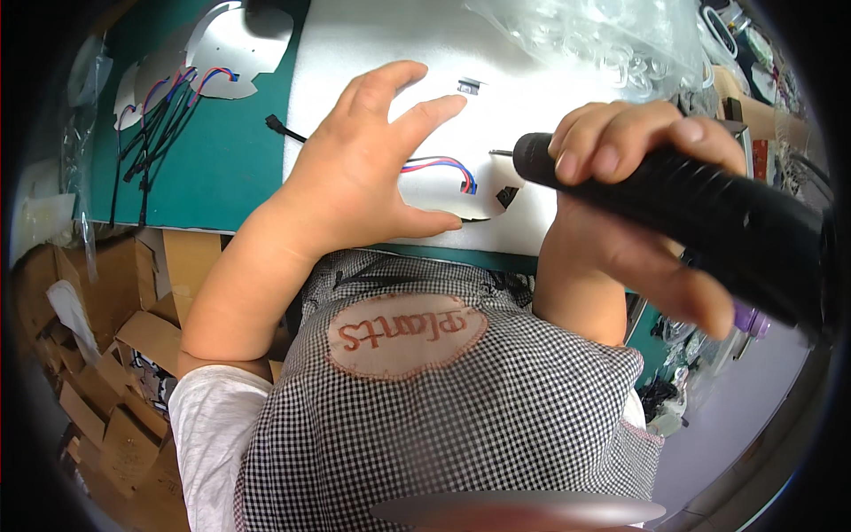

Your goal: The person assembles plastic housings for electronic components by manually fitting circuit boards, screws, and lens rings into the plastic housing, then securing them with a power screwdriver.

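Observation:
My left hand [346,164] lies over a shiny plate [434,197] on the white foam sheet, fingers spread apart, thumb along the plate's near edge. Red, blue and black wires [443,161] run from beneath the palm to a small connector on the plate. A small black part [507,196] sits at the plate's right edge. My right hand [620,160] is wrapped around a black electric screwdriver [691,199], whose thin bit points left over the plate. Whether the bit touches anything, I cannot tell. Another small dark part [469,87] shows beyond my left fingertips.
Silvery plates [235,49] with attached wires and black cables [146,155] lie on the green mat [222,182] at left. A clear plastic bag [603,44] of parts is at the far right. Cardboard boxes [106,399] stand at lower left. A black plug [275,124] lies beside the foam.

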